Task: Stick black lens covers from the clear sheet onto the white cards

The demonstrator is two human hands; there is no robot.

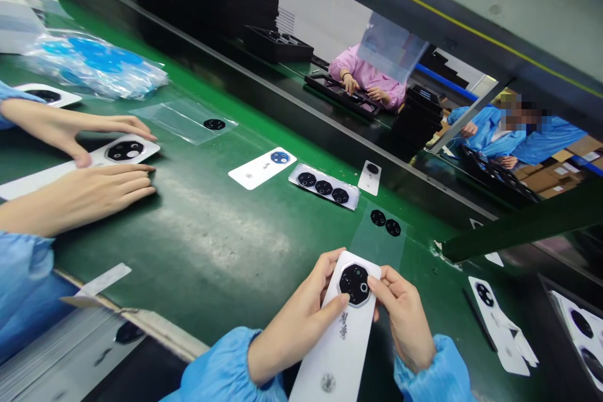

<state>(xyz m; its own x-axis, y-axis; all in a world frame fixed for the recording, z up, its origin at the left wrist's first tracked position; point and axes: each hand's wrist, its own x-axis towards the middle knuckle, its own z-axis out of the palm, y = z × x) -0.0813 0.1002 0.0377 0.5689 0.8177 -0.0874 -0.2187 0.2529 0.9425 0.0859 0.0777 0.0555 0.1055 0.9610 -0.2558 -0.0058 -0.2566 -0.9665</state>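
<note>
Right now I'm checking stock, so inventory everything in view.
Held phone back panel: one, white, bottom centre.
Other back panels: several, white, throughout.
Disc pack: one, black and white, centre.
Films with discs: two, clear, mid-left, mid-right.
Plastic bags: several, blue and clear, upper left.
Trays: several, black, top, right.
Worktop: one, green, beneath.
Co-worker's hands: two, blue-sleeved, left.
Workers opposite: two or more, pink, blue, top right.
Left hand, right hand: one each, blue-sleeved, bottom centre.
</note>
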